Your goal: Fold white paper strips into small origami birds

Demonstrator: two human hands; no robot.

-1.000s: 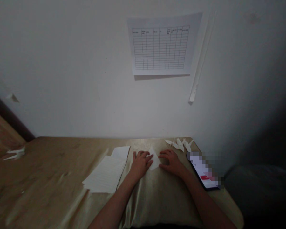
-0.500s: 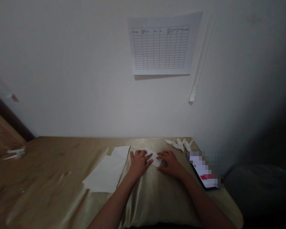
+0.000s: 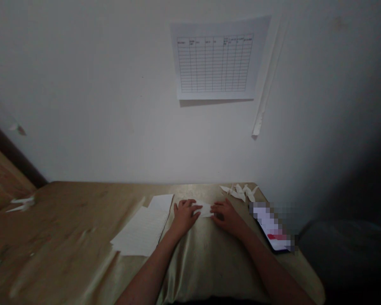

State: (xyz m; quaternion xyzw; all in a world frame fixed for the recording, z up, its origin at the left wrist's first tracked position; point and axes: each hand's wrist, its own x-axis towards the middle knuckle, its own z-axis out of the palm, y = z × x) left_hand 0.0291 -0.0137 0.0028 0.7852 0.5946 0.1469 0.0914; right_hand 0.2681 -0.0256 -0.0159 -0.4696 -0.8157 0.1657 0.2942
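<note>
A small white piece of paper [image 3: 205, 209] lies on the cloth-covered table between my hands. My left hand [image 3: 186, 215] has its fingertips on the paper's left side. On the right side of it rest the thumb and fingers of my right hand [image 3: 225, 215]. Both hands are palm down and hold the paper by its two ends. The fingers partly cover its edges. Left of my left hand, a stack of lined white sheets [image 3: 141, 233] lies flat.
Folded paper pieces [image 3: 240, 192] lie at the table's back right. A phone [image 3: 271, 228] with a lit screen is near the right edge. White scraps [image 3: 23, 204] sit at the far left. A printed table sheet [image 3: 214, 63] hangs on the wall behind.
The small paper between my hands has turned slightly and looks flatter and narrower. My left thumb has moved up a little, and my right thumb has drawn in closer to the fingers.
</note>
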